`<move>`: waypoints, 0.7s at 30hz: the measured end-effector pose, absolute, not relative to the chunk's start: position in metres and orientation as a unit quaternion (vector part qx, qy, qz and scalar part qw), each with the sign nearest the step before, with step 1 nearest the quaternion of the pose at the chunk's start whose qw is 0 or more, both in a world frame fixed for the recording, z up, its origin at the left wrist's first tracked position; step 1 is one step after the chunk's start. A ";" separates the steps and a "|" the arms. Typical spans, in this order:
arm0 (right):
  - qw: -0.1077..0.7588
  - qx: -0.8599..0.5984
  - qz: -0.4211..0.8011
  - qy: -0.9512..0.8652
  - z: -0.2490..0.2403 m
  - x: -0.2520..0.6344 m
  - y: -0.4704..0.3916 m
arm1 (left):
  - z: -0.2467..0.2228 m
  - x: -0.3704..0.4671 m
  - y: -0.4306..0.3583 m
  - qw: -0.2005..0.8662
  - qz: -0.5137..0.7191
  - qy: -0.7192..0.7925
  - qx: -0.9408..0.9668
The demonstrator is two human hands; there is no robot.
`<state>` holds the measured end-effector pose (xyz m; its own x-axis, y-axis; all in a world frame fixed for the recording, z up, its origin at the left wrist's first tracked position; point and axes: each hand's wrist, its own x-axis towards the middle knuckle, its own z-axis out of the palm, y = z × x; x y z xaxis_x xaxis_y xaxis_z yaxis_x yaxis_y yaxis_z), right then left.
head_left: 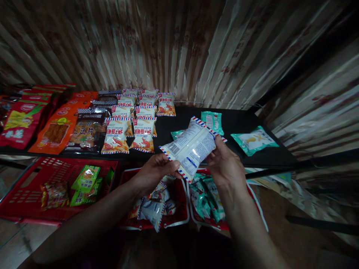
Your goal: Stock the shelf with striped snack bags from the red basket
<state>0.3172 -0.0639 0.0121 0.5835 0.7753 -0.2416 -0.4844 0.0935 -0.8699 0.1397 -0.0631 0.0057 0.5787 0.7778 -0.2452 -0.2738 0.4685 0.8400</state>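
Note:
Between my hands is a white snack bag (190, 147) with a red-and-blue striped edge, its printed back and barcode facing me. My left hand (158, 168) pinches its lower left corner, thumb on top. My right hand (226, 160) grips the right side near the upper corner. Below it, a red basket (183, 209) holds similar snack bags (153, 213). To the right, another red basket (255, 203) contains green snack bags (207, 196). Matching striped bags (143, 134) stand in rows on the black shelf (190, 112), left of the held bag.
Green bags (255, 141) lie on the shelf's right part. Farther left stand dark bags (86, 130), orange bags (57, 129) and red bags (24, 121). A red basket (19, 194) at left holds a few small packets (88, 179). A pleated curtain (182, 48) hangs behind.

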 end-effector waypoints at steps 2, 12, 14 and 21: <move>0.718 -0.503 0.457 -0.151 0.012 0.316 -0.064 | 0.006 0.140 -0.063 0.793 0.337 0.324 0.390; 0.725 -0.522 0.375 -0.249 0.013 0.293 -0.075 | 0.007 0.144 -0.056 0.783 0.421 0.347 0.300; 0.707 -0.541 0.340 -0.302 0.013 0.288 -0.080 | 0.005 0.145 -0.054 0.772 0.437 0.351 0.299; 0.581 -0.573 0.202 -0.542 0.022 0.277 -0.095 | 0.007 0.148 -0.055 0.716 0.467 0.376 0.357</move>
<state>0.2766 -0.0948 0.0219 0.3304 0.8557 0.3982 0.3857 0.2626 -0.8845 0.1478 -0.0549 0.0072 0.2816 0.9374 -0.2049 -0.4008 0.3090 0.8625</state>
